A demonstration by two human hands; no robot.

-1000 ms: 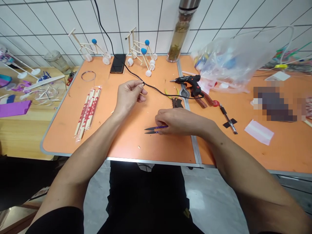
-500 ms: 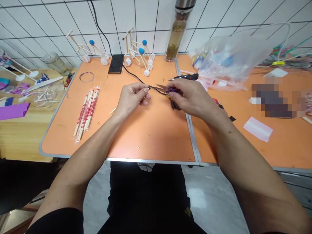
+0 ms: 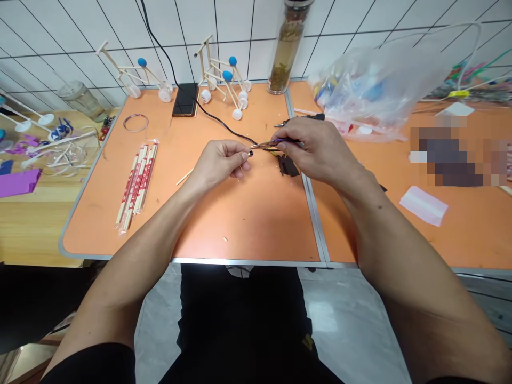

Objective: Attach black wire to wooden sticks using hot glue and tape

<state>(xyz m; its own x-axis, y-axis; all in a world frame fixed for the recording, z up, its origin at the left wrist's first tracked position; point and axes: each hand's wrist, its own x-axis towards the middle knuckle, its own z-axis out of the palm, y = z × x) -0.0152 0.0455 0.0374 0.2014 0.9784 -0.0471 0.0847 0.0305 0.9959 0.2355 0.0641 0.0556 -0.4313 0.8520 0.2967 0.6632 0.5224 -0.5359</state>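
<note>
My left hand [image 3: 219, 162] is closed in a pinch on a small piece with a dark tip that pokes out toward the right; I cannot make out what it is. My right hand [image 3: 316, 149] is closed on purple-handled thread snips [image 3: 267, 144], and the blade tips point left and almost touch that dark tip. Both hands hover just above the orange table [image 3: 240, 218]. A black cable [image 3: 208, 114] runs from the wall across the table and passes behind the hands.
Wrapped chopsticks [image 3: 136, 184] lie left, a wire ring [image 3: 135, 122] and phone [image 3: 184, 100] beyond. Stick-and-wheel models [image 3: 222, 80] and a glass bottle [image 3: 285, 50] stand by the tiled wall. A plastic bag [image 3: 376, 88], glue gun tip [image 3: 282, 124] and pink paper [image 3: 424, 205] sit right.
My right hand picked the snips up from the table near the front and carried them up and left to the piece in my left hand. The left hand lowered slightly.
</note>
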